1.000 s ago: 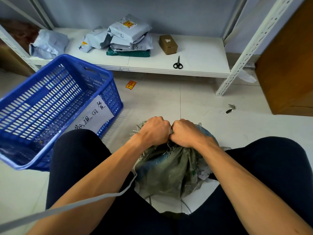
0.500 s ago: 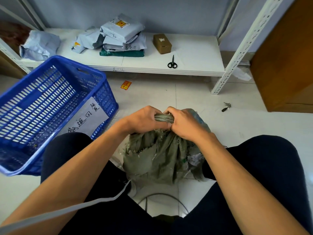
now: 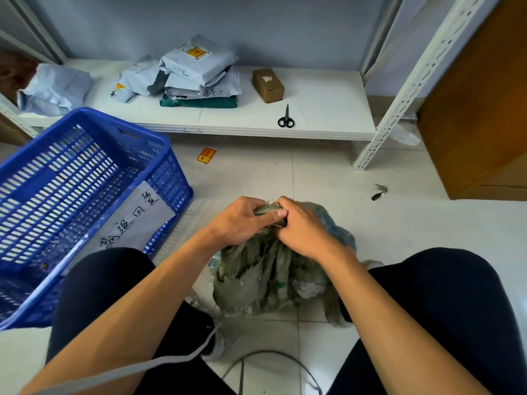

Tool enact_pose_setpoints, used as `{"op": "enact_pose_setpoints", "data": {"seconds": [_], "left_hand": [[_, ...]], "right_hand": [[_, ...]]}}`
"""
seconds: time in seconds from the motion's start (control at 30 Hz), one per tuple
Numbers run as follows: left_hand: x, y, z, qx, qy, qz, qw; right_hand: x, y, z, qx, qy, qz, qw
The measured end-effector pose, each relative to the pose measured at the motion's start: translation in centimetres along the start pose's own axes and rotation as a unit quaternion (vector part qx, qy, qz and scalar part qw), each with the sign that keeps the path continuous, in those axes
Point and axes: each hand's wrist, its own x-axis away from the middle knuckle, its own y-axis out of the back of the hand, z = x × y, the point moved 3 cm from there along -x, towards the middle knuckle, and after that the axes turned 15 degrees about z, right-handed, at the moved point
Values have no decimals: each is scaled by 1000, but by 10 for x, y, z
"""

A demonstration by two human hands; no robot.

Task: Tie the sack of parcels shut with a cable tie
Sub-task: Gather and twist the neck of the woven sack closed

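Note:
A grey-green woven sack (image 3: 265, 277) sits on the tiled floor between my knees, its mouth gathered into a twisted neck at the top. My left hand (image 3: 242, 220) grips the neck from the left, thumb laid across it. My right hand (image 3: 302, 226) grips the same neck from the right, fingers curled over the fabric. The two hands touch. I cannot make out a cable tie; the neck is mostly hidden under my fingers.
A blue plastic crate (image 3: 85, 195) with a paper label stands at the left. A low white shelf (image 3: 328, 109) behind holds grey parcels (image 3: 196, 72), a small cardboard box (image 3: 268, 85) and black scissors (image 3: 286, 118). A wooden cabinet (image 3: 484, 109) is at the right.
The sack's mouth has gone from a bunched clump in two fists to a tighter twisted neck, and my hands have shifted their grip on it, the left thumb now lying across the neck.

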Motion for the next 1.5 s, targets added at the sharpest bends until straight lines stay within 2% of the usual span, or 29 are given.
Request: {"op": "enact_pose_setpoints", "data": {"seconds": [0.1, 0.2, 0.4, 0.6, 0.8, 0.93, 1.03, 1.07, 1.13, 1.3, 1.5], "left_hand": [[-8, 6, 6, 52, 13, -45, 998], [-17, 13, 10, 97, 46, -82, 991], [-35, 30, 13, 132, 34, -89, 987], [-48, 43, 13, 158, 62, -90, 981], [-67, 57, 20, 277, 44, -91, 956], [-83, 68, 34, 307, 57, -109, 944], [-97, 74, 35, 288, 86, -151, 942], [-103, 74, 34, 273, 103, -155, 944], [-112, 71, 31, 265, 119, -140, 947], [-136, 72, 37, 298, 119, -145, 936], [-151, 80, 49, 308, 100, -146, 935]], "right_hand": [[-5, 4, 2, -73, -6, 29, 997], [-14, 11, 2, -73, -7, 25, 997], [-31, 20, -1, -80, -16, -4, 997], [-45, 22, -2, -127, -13, -24, 992], [-73, 22, 8, -206, -23, -21, 978], [-97, 14, 9, -305, -26, -24, 952], [-118, 32, 0, -448, -33, -53, 892], [-127, 41, -5, -460, -42, -62, 885], [-144, 57, -14, -424, -65, -66, 901], [-187, 90, -42, -250, -86, -44, 963], [-236, 127, -99, -176, -131, -69, 973]]}}
